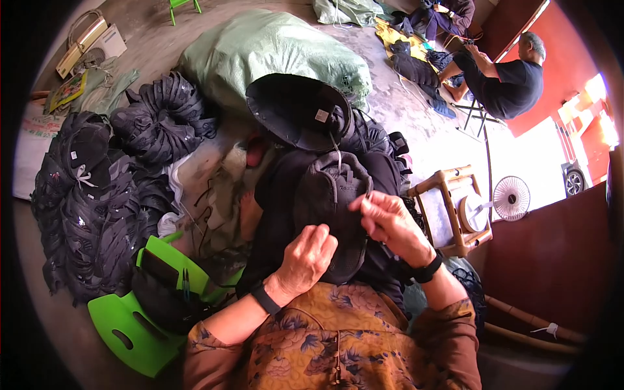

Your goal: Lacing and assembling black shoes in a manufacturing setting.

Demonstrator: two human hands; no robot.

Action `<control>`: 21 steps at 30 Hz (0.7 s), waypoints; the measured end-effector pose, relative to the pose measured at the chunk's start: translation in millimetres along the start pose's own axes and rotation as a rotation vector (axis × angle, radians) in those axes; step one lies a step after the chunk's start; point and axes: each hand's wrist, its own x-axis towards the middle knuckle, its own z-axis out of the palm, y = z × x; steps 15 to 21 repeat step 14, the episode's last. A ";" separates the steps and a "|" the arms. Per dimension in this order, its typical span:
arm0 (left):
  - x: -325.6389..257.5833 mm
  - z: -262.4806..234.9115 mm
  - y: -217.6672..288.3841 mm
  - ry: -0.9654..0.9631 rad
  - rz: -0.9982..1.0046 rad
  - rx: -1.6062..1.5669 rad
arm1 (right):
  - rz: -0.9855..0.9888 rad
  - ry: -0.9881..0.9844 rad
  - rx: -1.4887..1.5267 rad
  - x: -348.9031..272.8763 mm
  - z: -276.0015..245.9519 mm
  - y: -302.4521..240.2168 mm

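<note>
A dark grey shoe (349, 188) lies lengthwise across my lap, its padded collar toward the far end and a pale cord rising from it. At the shoe's near left edge, my left hand (305, 253) is closed, fingertips pinched together; whatever they hold is too small to make out. Over the right side of the shoe my right hand (392, 224) is raised, with thumb and forefinger pinched; I cannot make out anything between them. Just beyond my knees stands a black curved shell-like piece (286, 110) with a small white label inside.
Bundles of black shoe uppers (97, 201) are heaped at left, near a green plastic chair (140, 331) holding a dark bag (162, 299). A large pale green sack (273, 52) lies ahead. Right are a bamboo stool (448, 195) and a white fan (511, 198). Two people sit at far right.
</note>
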 end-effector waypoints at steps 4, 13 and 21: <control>-10.5 -15.3 -7.0 -0.130 0.177 0.005 | -0.009 0.058 0.407 7.9 0.1 2.8; 14.3 -24.1 -31.5 0.064 -0.210 -0.586 | -0.324 0.324 -0.972 -48.3 -97.4 -219.6; 19.5 -24.5 -37.0 0.034 -0.266 -0.610 | -0.325 0.329 -0.975 -50.5 -96.2 -220.6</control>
